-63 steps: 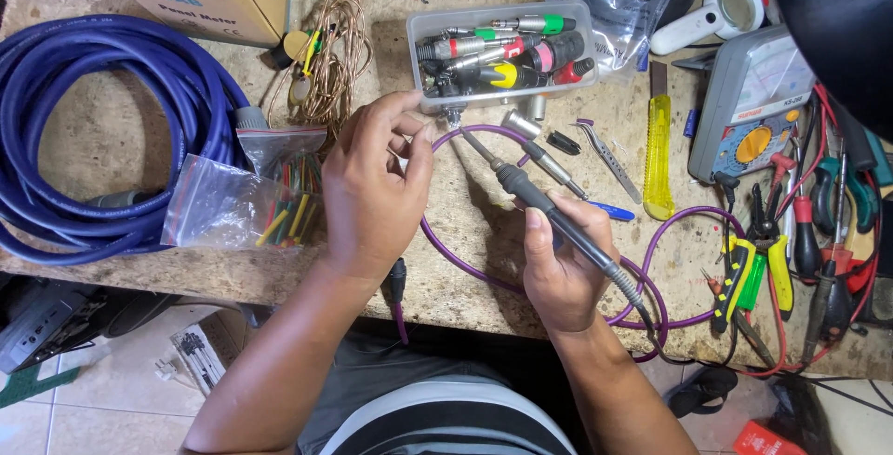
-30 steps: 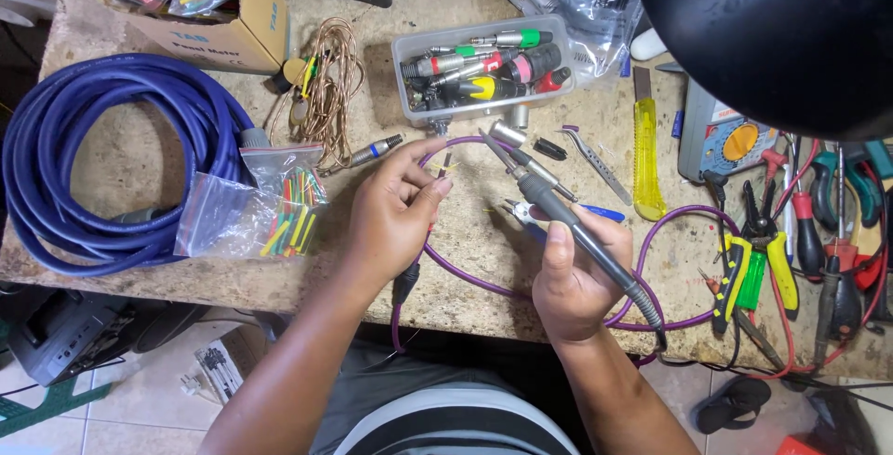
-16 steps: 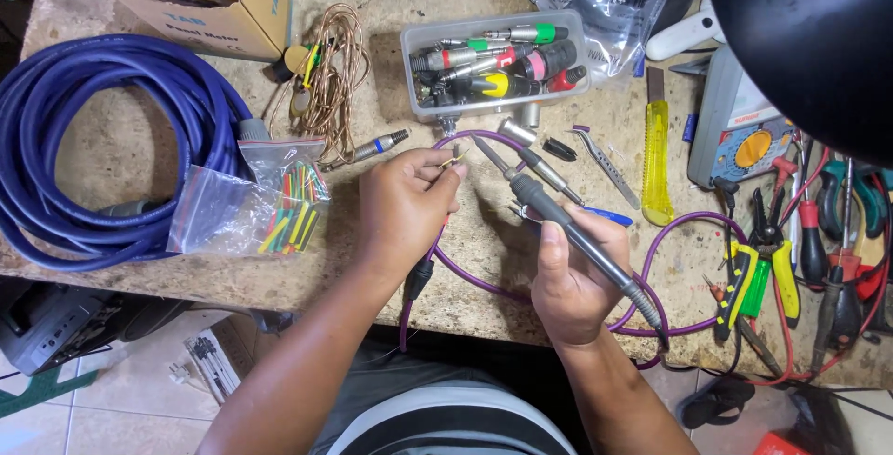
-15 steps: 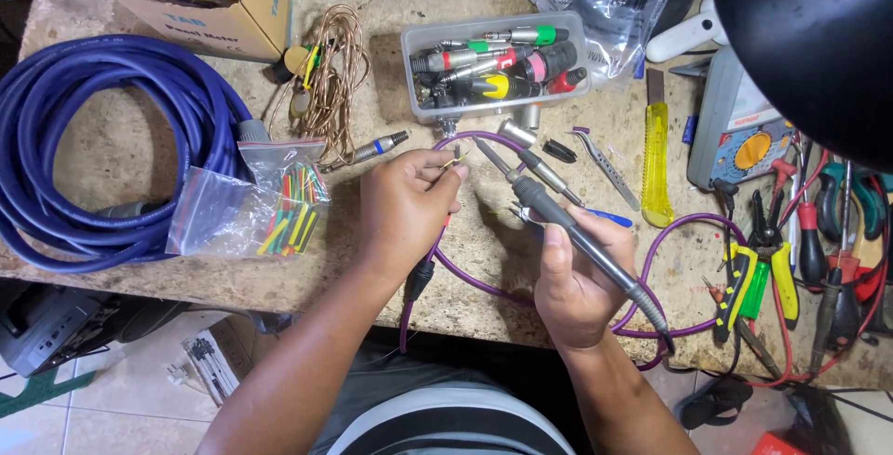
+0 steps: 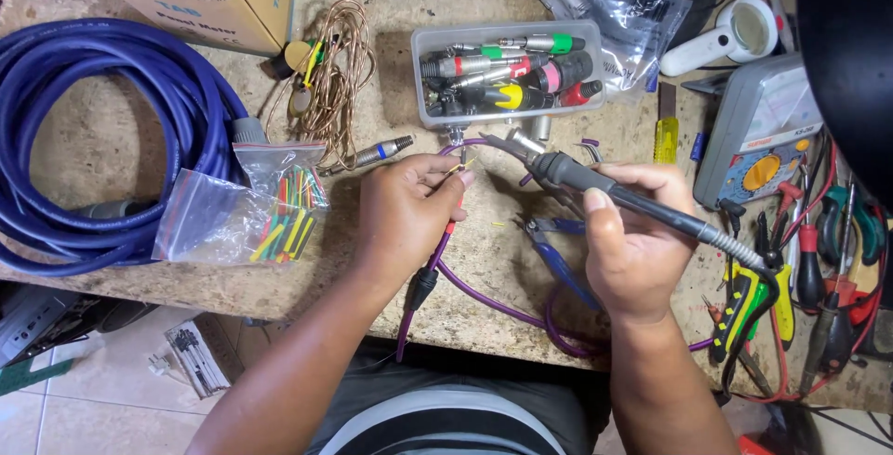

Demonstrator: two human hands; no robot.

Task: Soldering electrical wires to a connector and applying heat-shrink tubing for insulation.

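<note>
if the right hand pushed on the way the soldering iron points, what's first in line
Probably the cable end pinched in the left hand: the right hand aims the soldering iron up-left, tip close to it. Past that is the clear box; depth is unclear.

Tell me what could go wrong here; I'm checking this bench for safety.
The soldering iron tip sits close to the left hand fingers pinching the purple cable end: a burn seems possible. The iron's tip also points toward the plastic connector box, which it might melt.

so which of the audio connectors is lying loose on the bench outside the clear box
The silver connector with a blue ring, just left of the left hand; the others sit in the clear plastic box.
</note>
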